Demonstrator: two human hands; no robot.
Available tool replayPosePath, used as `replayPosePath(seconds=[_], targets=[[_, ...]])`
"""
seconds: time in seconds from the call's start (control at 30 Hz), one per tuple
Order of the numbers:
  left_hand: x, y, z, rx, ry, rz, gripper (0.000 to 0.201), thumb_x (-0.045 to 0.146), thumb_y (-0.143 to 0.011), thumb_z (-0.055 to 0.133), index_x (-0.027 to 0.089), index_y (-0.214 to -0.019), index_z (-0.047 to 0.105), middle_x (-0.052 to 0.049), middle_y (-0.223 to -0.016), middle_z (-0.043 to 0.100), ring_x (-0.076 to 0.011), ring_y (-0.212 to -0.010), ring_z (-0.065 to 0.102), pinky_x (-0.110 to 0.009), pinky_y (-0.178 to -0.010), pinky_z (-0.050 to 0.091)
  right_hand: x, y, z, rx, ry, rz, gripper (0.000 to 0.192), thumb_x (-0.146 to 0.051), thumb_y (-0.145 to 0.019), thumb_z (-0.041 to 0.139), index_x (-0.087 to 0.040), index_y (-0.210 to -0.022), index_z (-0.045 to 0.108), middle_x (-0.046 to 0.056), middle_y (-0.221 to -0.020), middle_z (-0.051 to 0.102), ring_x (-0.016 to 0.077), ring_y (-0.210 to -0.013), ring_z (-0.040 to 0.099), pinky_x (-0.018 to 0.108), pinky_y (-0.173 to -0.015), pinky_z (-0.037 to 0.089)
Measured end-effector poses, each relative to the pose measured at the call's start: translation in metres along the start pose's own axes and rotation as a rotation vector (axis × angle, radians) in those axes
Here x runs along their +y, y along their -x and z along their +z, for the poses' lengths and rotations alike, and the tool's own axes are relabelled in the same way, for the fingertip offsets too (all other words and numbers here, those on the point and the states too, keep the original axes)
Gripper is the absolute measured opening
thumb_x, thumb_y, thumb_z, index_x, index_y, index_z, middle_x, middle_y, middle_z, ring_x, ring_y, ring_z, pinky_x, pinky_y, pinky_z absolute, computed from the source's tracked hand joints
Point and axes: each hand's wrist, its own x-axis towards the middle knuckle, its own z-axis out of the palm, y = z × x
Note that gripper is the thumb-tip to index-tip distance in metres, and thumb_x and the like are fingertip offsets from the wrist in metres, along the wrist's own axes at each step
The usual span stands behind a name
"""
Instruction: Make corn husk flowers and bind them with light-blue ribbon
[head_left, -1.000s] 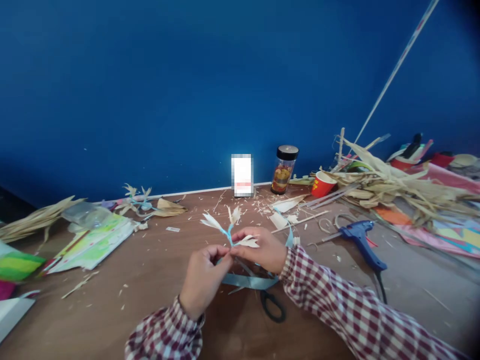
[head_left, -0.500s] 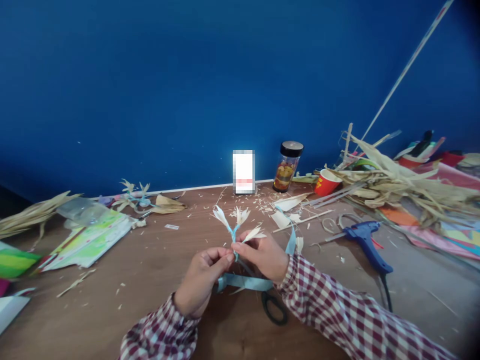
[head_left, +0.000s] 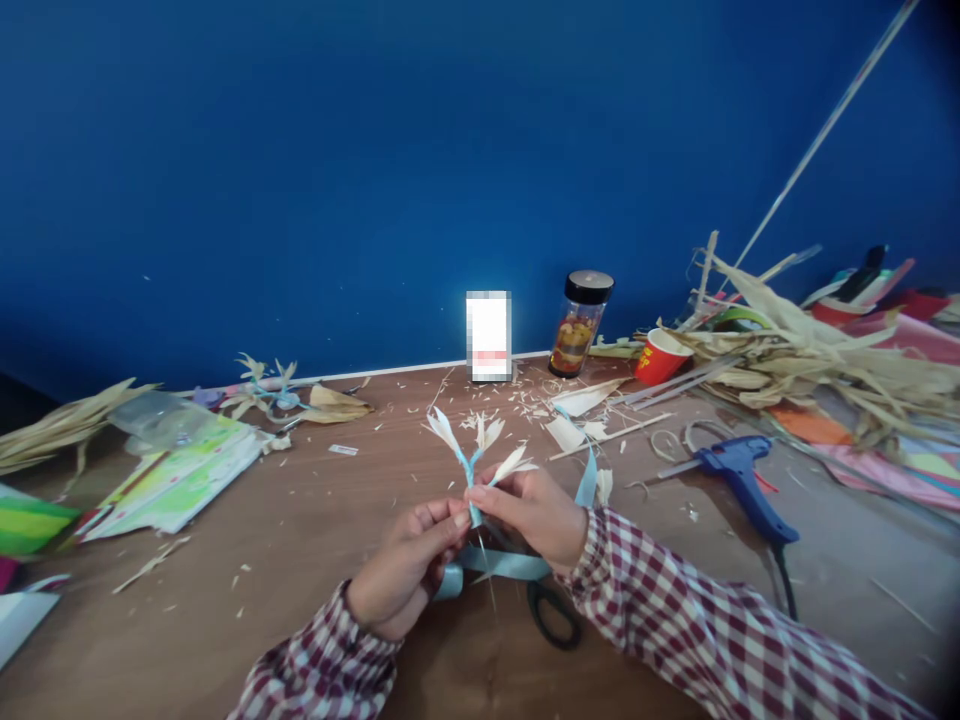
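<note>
Hands (head_left: pixel 480 535) lower, husk flower (head_left: pixel 476 450) upright

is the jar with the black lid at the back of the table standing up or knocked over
Upright. The jar stands on its base against the blue wall, black lid on top, beside the tipped red paper cup.

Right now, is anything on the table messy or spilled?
Yes. Pale husk scraps lie scattered over the table behind the hands, and a loose husk pile sprawls at the right. The scissors lie half hidden under the right hand and a blue ribbon.
</note>
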Motion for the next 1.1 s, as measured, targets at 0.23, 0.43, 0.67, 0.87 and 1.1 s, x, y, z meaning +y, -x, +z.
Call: replayPosePath(seconds=[0.23,0.43,0.67,0.87,1.1], targets=[[-0.001,0.003,0.0,-0.128,0.156,-0.05,0.02,0.028,-0.066,0.066,0.012,-0.06,0.056,0.004,-0.053,0.036,-0.0045,-0.046,0.022,-0.017,-0.04,0.016,-0.005,0.005,0.007,-0.056,-0.201,0.016,0.018,-0.033,-0.069,0.064,-0.016,-0.067,0.058,-0.006,-0.053,0.051,0.0051,-0.046,0.043,0.019,-0.047,0.035],[0.005,0.007,0.003,-0.205,0.226,-0.117,0.023,0.028,-0.059,0.071,0.012,-0.06,0.054,0.004,-0.052,0.032,-0.0044,-0.046,0.024,-0.016,-0.039,0.019,-0.003,0.008,0.005,-0.101,-0.256,0.059,0.022,-0.033,-0.064,0.069,-0.016,-0.073,0.057,-0.002,-0.067,0.059,0.0084,-0.06,0.053,0.021,-0.058,0.041],[0.005,0.007,-0.003,-0.207,0.159,-0.188,0.021,0.028,-0.062,0.07,0.012,-0.06,0.056,0.004,-0.052,0.036,-0.003,-0.043,0.025,-0.014,-0.035,0.017,-0.003,0.008,0.005,-0.12,-0.165,0.04,0.025,-0.037,-0.063,0.068,-0.017,-0.074,0.058,-0.003,-0.063,0.059,0.0108,-0.059,0.055,0.024,-0.059,0.042],[0.01,0.004,-0.009,0.318,-0.245,0.128,0.029,0.038,-0.07,0.06,0.021,-0.093,0.061,-0.004,-0.08,0.06,-0.0115,-0.061,0.052,-0.019,-0.047,0.039,0.0,-0.001,0.0,0.064,-0.081,-0.013,0.024,-0.038,-0.066,0.065,-0.016,-0.072,0.057,-0.005,-0.055,0.051,0.0084,-0.05,0.046,0.022,-0.049,0.037],[-0.002,0.018,0.013,0.55,-0.78,0.718,0.012,0.024,-0.069,0.063,0.024,-0.079,0.068,-0.004,-0.077,0.065,-0.0169,-0.068,0.057,-0.026,-0.065,0.042,0.002,-0.001,0.003,0.208,0.054,-0.036,0.021,-0.036,-0.066,0.066,-0.017,-0.071,0.057,-0.005,-0.055,0.051,0.0084,-0.049,0.044,0.022,-0.047,0.034]])
